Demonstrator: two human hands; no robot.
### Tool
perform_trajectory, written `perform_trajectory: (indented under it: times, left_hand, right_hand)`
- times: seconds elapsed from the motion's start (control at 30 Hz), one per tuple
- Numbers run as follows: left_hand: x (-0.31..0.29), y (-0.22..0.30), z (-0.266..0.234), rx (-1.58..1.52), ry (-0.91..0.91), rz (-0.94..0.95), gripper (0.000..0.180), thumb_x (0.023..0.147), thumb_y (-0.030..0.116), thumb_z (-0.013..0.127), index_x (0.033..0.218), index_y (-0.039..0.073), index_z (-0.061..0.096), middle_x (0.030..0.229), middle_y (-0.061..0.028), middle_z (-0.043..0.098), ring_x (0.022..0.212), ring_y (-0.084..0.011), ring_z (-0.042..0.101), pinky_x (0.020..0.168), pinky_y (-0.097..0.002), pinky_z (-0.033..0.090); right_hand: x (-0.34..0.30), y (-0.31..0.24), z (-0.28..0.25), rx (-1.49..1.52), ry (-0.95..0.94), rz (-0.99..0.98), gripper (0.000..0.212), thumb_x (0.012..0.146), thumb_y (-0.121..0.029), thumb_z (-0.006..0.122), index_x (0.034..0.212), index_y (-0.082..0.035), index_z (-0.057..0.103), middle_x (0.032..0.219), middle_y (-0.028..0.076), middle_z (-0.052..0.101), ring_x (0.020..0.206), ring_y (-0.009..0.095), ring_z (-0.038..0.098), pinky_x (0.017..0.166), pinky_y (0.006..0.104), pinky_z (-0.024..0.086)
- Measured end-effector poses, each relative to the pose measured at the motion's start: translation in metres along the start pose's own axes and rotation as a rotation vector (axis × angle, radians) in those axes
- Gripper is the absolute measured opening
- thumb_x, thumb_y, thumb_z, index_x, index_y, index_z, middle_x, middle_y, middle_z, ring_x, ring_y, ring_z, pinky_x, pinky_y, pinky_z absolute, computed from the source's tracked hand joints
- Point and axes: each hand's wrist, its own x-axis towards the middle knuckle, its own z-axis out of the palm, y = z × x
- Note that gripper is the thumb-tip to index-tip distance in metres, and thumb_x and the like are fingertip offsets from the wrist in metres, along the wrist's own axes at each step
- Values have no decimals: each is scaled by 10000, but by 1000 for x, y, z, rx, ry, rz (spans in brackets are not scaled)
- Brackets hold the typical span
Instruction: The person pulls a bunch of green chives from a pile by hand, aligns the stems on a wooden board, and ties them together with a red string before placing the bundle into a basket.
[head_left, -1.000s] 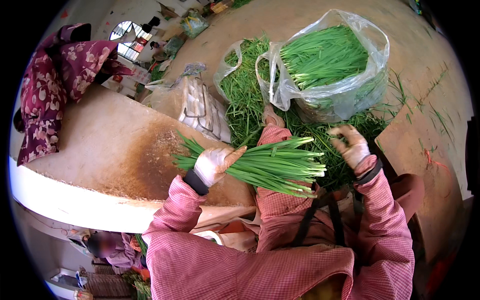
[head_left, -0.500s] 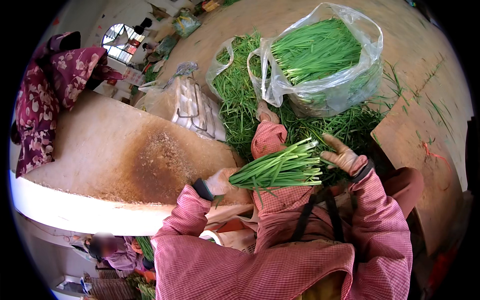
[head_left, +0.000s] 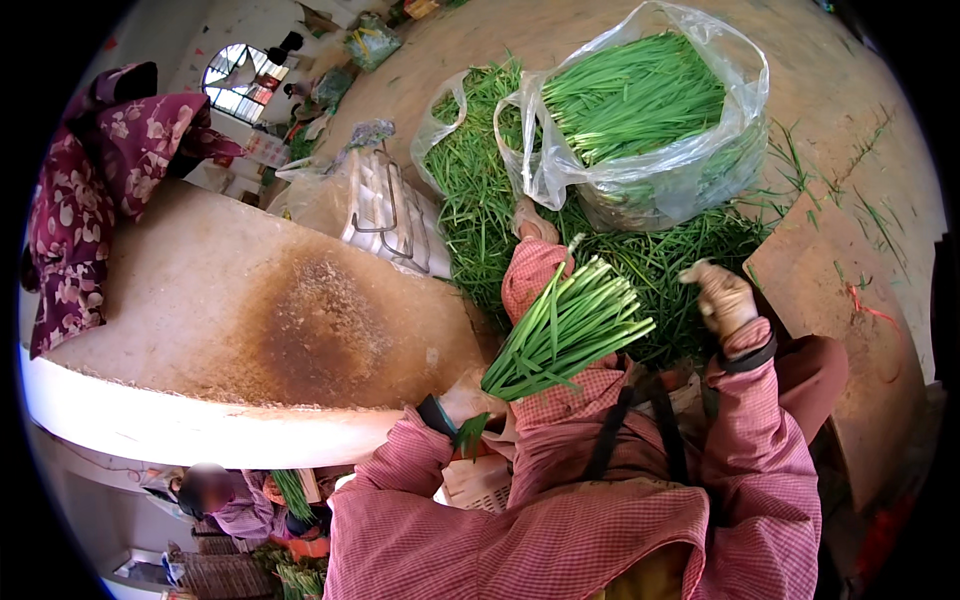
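A bunch of garlic chives (head_left: 565, 330) lies slantwise over my lap, its pale cut ends fanned toward the upper right. My left hand (head_left: 470, 400) is closed round the leafy end, and a few blades hang below the wrist. To the right of the bunch and apart from it, my gloved right hand (head_left: 725, 298) is raised with its fingers curled in. Whether anything small is pinched in them cannot be made out. Beneath and beyond both hands spreads a heap of loose green leaves (head_left: 690, 245).
A clear plastic bag (head_left: 660, 190) full of chives stands ahead, beside a smaller bag (head_left: 465, 125) of loose leaves. To the left is a stained pale slab (head_left: 200, 290) with a white crate (head_left: 400, 220) beyond it. A brown board (head_left: 840, 320) lies right. Other people are at left.
My left hand has come down and nearer, turning the bunch so its cut ends tilt upward. My right hand has moved right, away from the cut ends, and its fingers have curled in.
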Motion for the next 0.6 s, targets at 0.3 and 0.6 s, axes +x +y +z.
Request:
perform_trajectory:
  times: [0.3, 0.6]
  left_hand:
    - [-19, -16, 4, -8, 86, 7, 285, 696, -78, 620, 964, 9, 576, 771, 6, 581, 667, -69, 519, 586, -190, 426]
    - [-26, -33, 0, 227, -30, 84, 264, 666, -59, 614, 922, 1, 584, 789, 4, 578, 711, -69, 510, 642, -206, 434]
  right_hand:
    - [1, 13, 11, 1061, -476, 142, 174, 885, -206, 457, 846, -49, 522, 530, -2, 439, 344, 66, 352, 291, 197, 286]
    - [26, -35, 76, -129, -773, 153, 321, 831, -226, 577, 1084, -29, 555, 608, 17, 558, 429, 46, 397, 362, 173, 269]
